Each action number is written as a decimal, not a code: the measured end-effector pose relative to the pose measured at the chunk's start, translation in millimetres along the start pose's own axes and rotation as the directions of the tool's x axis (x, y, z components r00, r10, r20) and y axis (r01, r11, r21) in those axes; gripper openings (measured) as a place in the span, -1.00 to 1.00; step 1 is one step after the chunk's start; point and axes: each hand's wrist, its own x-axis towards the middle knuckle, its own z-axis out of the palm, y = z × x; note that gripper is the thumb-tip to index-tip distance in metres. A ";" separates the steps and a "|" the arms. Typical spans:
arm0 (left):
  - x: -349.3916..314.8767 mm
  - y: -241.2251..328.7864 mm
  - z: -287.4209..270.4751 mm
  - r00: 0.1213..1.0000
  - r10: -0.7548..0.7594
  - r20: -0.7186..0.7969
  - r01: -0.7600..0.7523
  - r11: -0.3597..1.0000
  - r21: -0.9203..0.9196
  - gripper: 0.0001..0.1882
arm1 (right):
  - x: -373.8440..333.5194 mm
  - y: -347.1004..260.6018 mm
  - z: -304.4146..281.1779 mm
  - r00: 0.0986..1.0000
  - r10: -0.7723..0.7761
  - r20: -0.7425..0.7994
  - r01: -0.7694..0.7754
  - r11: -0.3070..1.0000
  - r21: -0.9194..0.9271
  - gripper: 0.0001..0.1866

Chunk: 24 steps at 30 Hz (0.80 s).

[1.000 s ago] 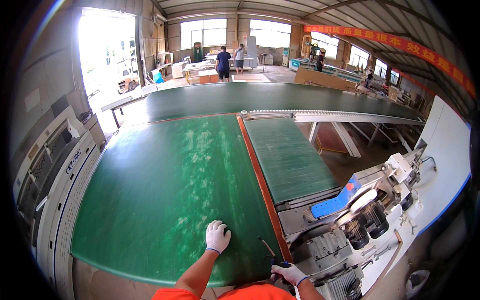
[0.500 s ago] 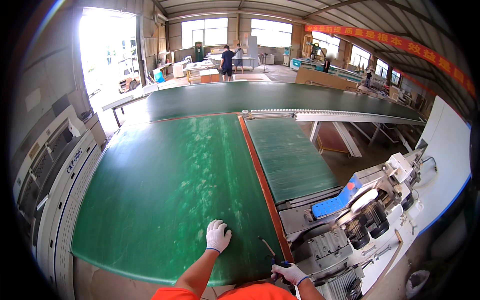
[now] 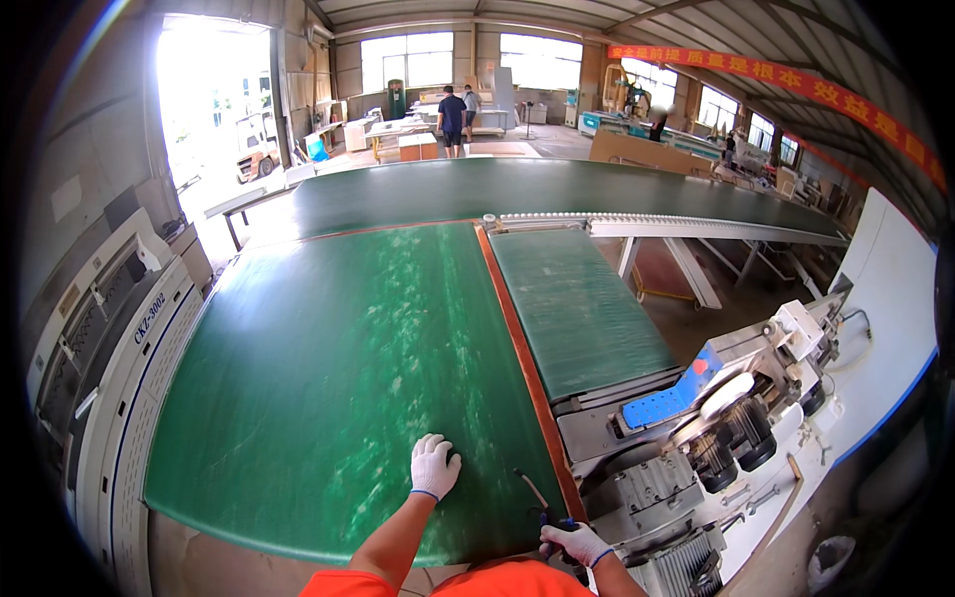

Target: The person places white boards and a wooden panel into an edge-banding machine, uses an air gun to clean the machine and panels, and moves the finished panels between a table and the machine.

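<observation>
My left hand [image 3: 435, 466], in a white knit glove, lies palm down on the wide green conveyor belt [image 3: 288, 398], its fingers stretched out. Pale dusty streaks run along the belt beyond it. Near the belt's right front edge, my right hand [image 3: 579, 543], gloved alike, is closed around the dark blue and black grip of an air blow gun [image 3: 534, 488]. The gun's thin bent nozzle points away from me and to the left, over the belt. Part of the grip is hidden by the hand.
A reddish-brown strip [image 3: 519, 348] borders the belt; a smaller green belt [image 3: 587, 308] lies beyond it. At right stands machinery with motors [image 3: 731, 448] and wrenches [image 3: 761, 500]. A white machine [image 3: 129, 398] flanks the left. Another belt [image 3: 497, 187] crosses ahead; people [image 3: 453, 119] stand far back.
Both hands and the blow gun stay in place. In the background, a person in grey has shifted slightly and leans lower.
</observation>
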 end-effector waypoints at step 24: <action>6.5 -2.6 6.4 1.000 0.006 0.012 -0.006 1.000 -0.005 -0.72 | -0.1 -0.4 -1.1 1.000 0.004 -0.011 -0.004 1.000 0.029 -0.68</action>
